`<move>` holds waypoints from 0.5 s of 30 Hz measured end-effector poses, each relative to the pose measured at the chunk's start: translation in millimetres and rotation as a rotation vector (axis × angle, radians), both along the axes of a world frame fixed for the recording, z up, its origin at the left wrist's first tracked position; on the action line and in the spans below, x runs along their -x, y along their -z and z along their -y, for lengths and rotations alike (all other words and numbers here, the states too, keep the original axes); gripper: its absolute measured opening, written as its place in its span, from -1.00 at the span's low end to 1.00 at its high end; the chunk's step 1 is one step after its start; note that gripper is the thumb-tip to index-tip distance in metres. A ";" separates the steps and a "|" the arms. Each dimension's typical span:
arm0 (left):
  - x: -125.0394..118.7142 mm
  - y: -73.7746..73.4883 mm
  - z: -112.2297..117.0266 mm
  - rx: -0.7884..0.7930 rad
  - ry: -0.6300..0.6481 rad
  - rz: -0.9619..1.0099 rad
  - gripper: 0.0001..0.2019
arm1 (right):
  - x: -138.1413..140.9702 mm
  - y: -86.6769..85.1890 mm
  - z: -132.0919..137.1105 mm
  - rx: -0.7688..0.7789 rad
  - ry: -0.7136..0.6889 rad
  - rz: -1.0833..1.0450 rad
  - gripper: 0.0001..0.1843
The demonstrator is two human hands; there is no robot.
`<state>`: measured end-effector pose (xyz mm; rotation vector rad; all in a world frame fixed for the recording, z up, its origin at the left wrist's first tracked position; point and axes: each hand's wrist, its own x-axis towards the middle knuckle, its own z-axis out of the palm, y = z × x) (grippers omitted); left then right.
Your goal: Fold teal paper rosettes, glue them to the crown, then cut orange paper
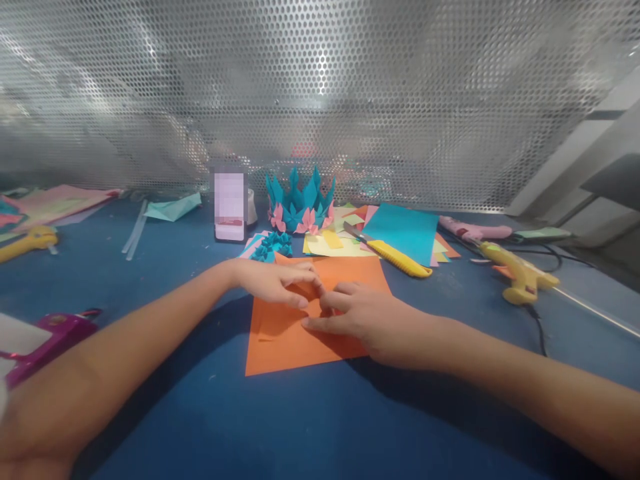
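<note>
In front of me on the blue table lies a large orange sheet [265, 361], with what looks like a smaller piece of orange paper [277, 323] on top. My left hand [270, 283] comes in from the left, thumb and bent fingers on the smaller paper. My right hand [365, 317] meets it from the right, its fingertips pressed to the paper close to the left fingertips. The fingers partly hide a fold between them. Just behind the sheet sit small folded blue paper pieces [273, 247].
Behind stand a blue paper crown [300, 193] with pink pieces and a phone [231, 207]. A yellow cutter [400, 259], blade out, rests by a blue sheet [405, 230]. To the right are a yellow glue gun [520, 273] and cables; a purple object [55, 340] is left.
</note>
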<state>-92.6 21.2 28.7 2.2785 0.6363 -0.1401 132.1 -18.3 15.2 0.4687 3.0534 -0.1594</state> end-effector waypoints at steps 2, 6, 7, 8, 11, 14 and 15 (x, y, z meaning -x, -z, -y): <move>0.3 -0.9 0.5 -0.011 0.006 0.001 -0.65 | -1.1 -1.9 -1.2 0.037 0.000 -0.002 -0.28; 0.9 -1.1 0.9 -0.036 -0.013 -0.026 -0.54 | -0.2 -1.0 -2.5 0.106 0.049 -0.063 -0.33; 1.0 -0.8 0.7 -0.036 -0.012 -0.021 -0.53 | 1.0 0.4 -1.8 0.093 0.064 -0.074 -0.30; 1.1 -0.5 0.2 -0.035 -0.007 -0.012 -0.52 | 2.6 2.0 -0.6 0.068 0.076 -0.075 -0.27; 0.8 0.2 -1.5 -0.041 0.015 0.010 -0.52 | 7.9 6.4 4.3 -0.014 0.068 -0.047 -0.19; 0.1 0.2 -2.1 -0.046 0.016 0.004 -0.55 | 11.6 7.4 7.8 -0.037 0.057 -0.027 -0.20; -0.2 0.0 -1.9 -0.045 0.013 0.000 -0.55 | 12.0 6.7 7.9 -0.041 0.057 -0.027 -0.19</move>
